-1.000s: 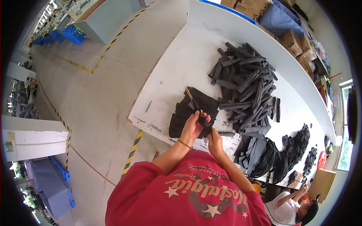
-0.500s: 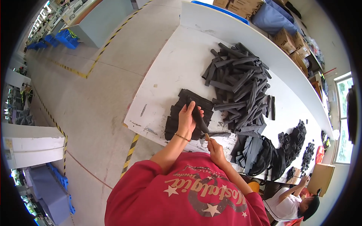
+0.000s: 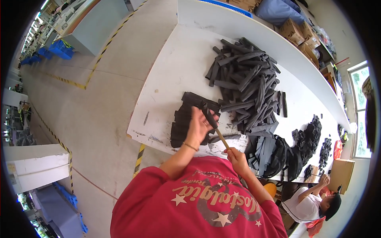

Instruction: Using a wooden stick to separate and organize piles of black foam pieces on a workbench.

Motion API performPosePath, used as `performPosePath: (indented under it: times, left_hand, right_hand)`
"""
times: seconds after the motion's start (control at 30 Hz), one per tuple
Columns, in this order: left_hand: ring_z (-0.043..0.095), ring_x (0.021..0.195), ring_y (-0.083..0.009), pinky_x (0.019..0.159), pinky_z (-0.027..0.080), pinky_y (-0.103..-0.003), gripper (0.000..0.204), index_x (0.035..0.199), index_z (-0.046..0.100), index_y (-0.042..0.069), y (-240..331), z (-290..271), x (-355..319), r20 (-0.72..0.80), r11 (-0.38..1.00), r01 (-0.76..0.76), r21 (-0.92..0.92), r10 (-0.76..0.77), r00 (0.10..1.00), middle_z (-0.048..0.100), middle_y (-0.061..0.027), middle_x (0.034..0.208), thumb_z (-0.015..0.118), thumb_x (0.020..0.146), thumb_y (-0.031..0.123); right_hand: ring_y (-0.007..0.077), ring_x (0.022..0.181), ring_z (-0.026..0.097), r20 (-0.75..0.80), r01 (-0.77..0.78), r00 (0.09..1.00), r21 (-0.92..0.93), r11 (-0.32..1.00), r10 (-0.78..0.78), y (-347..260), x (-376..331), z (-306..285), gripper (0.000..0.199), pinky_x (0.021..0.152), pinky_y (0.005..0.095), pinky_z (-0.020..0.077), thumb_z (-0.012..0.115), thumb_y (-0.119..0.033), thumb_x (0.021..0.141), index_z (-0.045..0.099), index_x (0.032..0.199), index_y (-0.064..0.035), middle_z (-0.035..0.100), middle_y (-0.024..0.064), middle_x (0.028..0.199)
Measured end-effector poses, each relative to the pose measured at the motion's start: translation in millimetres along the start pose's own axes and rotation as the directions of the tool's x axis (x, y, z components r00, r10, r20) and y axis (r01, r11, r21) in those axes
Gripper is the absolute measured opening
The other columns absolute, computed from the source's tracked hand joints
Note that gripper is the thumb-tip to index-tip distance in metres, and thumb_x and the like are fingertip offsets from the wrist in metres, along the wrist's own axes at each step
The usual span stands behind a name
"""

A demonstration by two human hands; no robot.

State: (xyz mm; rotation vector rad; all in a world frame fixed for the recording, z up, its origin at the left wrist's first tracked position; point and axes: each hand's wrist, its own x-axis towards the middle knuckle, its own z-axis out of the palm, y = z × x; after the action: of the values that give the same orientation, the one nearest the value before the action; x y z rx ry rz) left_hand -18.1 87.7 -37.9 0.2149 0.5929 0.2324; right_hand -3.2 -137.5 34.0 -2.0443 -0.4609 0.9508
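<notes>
My right hand (image 3: 237,158) is closed around the lower end of a thin wooden stick (image 3: 222,139). On the stick's upper part sits a short black fabric tube (image 3: 209,117), slanting up to the left. My left hand (image 3: 199,126) lies under and beside the tube with its fingers spread, not wrapped round it; whether the palm touches it I cannot tell. Beneath my left hand, stacked rows of flat black pieces (image 3: 180,123) rest on the white table. To their right rises a big heap of dark grey tubes (image 3: 250,83).
The white table (image 3: 166,79) has a raised back wall (image 3: 254,23). Black fabric parts (image 3: 278,158) and a smaller black pile (image 3: 308,133) lie further right. A person in a white top (image 3: 305,202) works at lower right. Cardboard boxes (image 3: 293,31) stand behind the wall.
My left hand has loosened from the black tube and spread its fingers. My right hand has moved down and right, and more of the wooden stick shows below the tube.
</notes>
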Motion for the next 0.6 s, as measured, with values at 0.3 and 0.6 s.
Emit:
performPosePath:
  times: [0.3,0.6]
  left_hand:
    - [0.025,0.039,-0.0064,0.037,0.019,-0.024,0.03,0.076,0.047,0.012,72.7,-50.8,60.5,-0.205,0.849,-0.527,-0.043,0.509,0.836,0.029,0.0053,0.05,0.05,0.097,0.034]
    - [0.035,0.042,-0.0107,0.041,0.031,-0.026,0.029,0.074,0.046,0.012,6.1,13.5,53.3,-0.362,0.933,-0.292,-0.21,0.204,0.91,0.038,0.0019,0.053,0.049,0.097,0.03]
  right_hand:
    - [0.0197,0.071,0.06,0.35,-0.069,0.924,-0.234,0.97,0.151,-6.4,-57.5,-34.7,0.023,0.072,0.0344,0.048,0.052,-0.02,0.095,0.065,0.097,-0.001,0.06,0.0184,0.073]
    - [0.012,0.059,0.038,-0.295,0.455,0.847,-0.028,0.89,-0.442,-41.8,57.6,19.9,0.037,0.053,0.0264,0.0322,0.077,-0.007,0.075,0.056,0.105,-0.0019,0.046,0.0034,0.083]
